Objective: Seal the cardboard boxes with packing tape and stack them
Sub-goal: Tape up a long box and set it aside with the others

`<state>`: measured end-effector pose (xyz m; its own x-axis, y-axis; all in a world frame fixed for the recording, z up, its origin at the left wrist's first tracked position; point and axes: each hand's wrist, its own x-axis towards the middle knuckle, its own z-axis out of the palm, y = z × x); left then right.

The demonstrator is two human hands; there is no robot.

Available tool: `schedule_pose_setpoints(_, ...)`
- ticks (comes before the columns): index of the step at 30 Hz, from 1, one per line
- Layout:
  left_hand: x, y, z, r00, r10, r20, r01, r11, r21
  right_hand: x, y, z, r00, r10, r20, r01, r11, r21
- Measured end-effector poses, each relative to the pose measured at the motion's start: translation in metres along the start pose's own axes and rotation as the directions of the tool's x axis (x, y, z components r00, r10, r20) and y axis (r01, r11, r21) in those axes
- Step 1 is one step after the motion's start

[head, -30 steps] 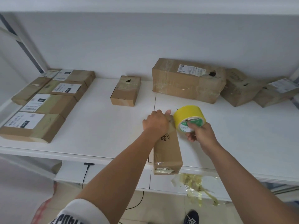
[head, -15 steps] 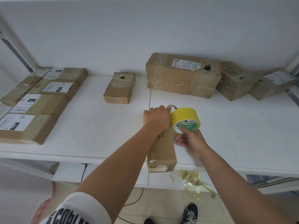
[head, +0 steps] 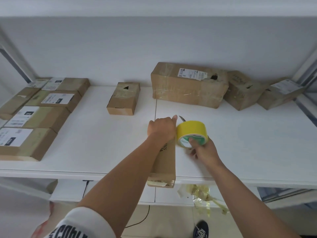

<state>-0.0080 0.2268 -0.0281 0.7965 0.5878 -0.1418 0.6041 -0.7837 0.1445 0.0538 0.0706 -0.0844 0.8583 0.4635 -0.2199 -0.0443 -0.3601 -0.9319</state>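
1. Right now your left hand [head: 162, 128] is curling its fingers over the far end of the long narrow box [head: 165, 162], pressing it down onto the white surface [head: 96, 143], with the thumb sticking out toward the tape.
2. That box is lying lengthwise, running from under your knuckles back to the near edge of the surface, where its near end is hanging slightly past the edge with wrinkled old tape on it.
3. Your right hand [head: 203, 150] is gripping the yellow tape roll [head: 191, 133]: the thumb is hooking into the roll's core, and the other fingers are curling beneath it, partly hidden.
4. The roll is sitting just beside the box's right flank, touching or nearly touching your left hand; which, you cannot tell from here.
5. A short tongue of tape [head: 182, 118] is sticking out beyond the roll toward the far edge, just beside your left thumb.
6. A small box [head: 123, 98] is sitting near the far edge, left of the surface's seam.
7. A large labelled box [head: 189, 84] is lying against the far edge, with two more boxes [head: 264, 91] leaning toward the far right corner.
8. Flat labelled boxes [head: 42, 107] are lying in a group along the left edge.
9. Crumpled tape scraps [head: 202, 196] are hanging below the near edge.
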Motion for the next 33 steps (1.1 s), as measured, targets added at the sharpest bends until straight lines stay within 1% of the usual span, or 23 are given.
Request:
schedule_pose_setpoints(2, 0.0, -0.003, 0.001, 1.0, -0.001, -0.007, 0.001, 1.0, -0.009, 0.002, 0.002, -0.018, 0.997, -0.059, -0.043, 0.053, 0.991, -0.123)
schedule_pose_setpoints(4, 0.001, -0.006, 0.005, 1.0, -0.021, -0.02, 0.021, 1.0, -0.014, 0.0, 0.012, -0.038, 0.99, -0.116, -0.082, 0.088, 0.955, -0.282)
schedule_pose_setpoints(6, 0.001, -0.005, 0.006, 0.999, -0.052, -0.014, 0.051, 0.999, -0.008, -0.005, 0.018, -0.055, 0.986, -0.144, -0.08, 0.097, 0.9, -0.424)
schedule_pose_setpoints(7, 0.001, -0.005, 0.006, 0.998, -0.059, -0.008, 0.059, 0.998, -0.017, -0.006, 0.018, -0.059, 0.986, -0.149, -0.08, 0.098, 0.888, -0.449)
schedule_pose_setpoints(10, -0.003, -0.004, 0.005, 0.999, -0.052, 0.001, 0.052, 0.998, -0.017, -0.002, 0.018, -0.056, 0.976, -0.185, -0.118, 0.123, 0.906, -0.404)
schedule_pose_setpoints(13, -0.007, -0.005, 0.004, 1.0, -0.018, 0.01, 0.017, 0.996, 0.086, -0.002, 0.018, -0.049, 0.979, -0.187, -0.087, 0.131, 0.888, -0.441)
schedule_pose_setpoints(15, -0.007, -0.005, 0.005, 0.997, 0.056, -0.049, -0.049, 0.989, 0.143, -0.004, 0.019, -0.049, 0.984, -0.172, -0.045, 0.127, 0.855, -0.503)
schedule_pose_setpoints(17, -0.006, -0.006, 0.008, 0.982, 0.154, -0.112, -0.141, 0.983, 0.114, -0.005, 0.019, -0.053, 0.984, -0.178, -0.019, 0.139, 0.826, -0.546)
schedule_pose_setpoints(18, -0.005, -0.006, 0.009, 0.978, 0.176, -0.111, -0.168, 0.983, 0.073, -0.004, 0.019, -0.055, 0.982, -0.189, -0.009, 0.152, 0.816, -0.558)
schedule_pose_setpoints(20, -0.002, -0.007, 0.007, 0.987, 0.154, -0.042, -0.154, 0.988, -0.006, -0.002, 0.018, -0.058, 0.977, -0.214, 0.018, 0.185, 0.793, -0.58)
schedule_pose_setpoints(23, -0.001, -0.007, 0.005, 0.992, 0.126, 0.014, -0.125, 0.992, -0.035, 0.003, 0.016, -0.061, 0.972, -0.226, 0.069, 0.22, 0.759, -0.613)
schedule_pose_setpoints(27, -0.003, -0.005, 0.004, 0.992, 0.123, 0.009, -0.123, 0.992, -0.002, 0.011, 0.021, -0.076, 0.953, -0.274, 0.127, 0.288, 0.7, -0.653)
schedule_pose_setpoints(30, -0.004, -0.002, 0.003, 0.994, 0.109, -0.003, -0.109, 0.992, 0.058, 0.015, 0.029, -0.091, 0.944, -0.277, 0.182, 0.323, 0.646, -0.692)
schedule_pose_setpoints(32, -0.005, -0.002, 0.005, 0.993, 0.116, -0.006, -0.115, 0.989, 0.093, 0.018, 0.028, -0.093, 0.935, -0.285, 0.212, 0.35, 0.643, -0.681)
schedule_pose_setpoints(33, -0.005, -0.002, 0.006, 0.993, 0.12, -0.01, -0.119, 0.99, 0.081, 0.018, 0.027, -0.093, 0.929, -0.291, 0.227, 0.367, 0.66, -0.656)
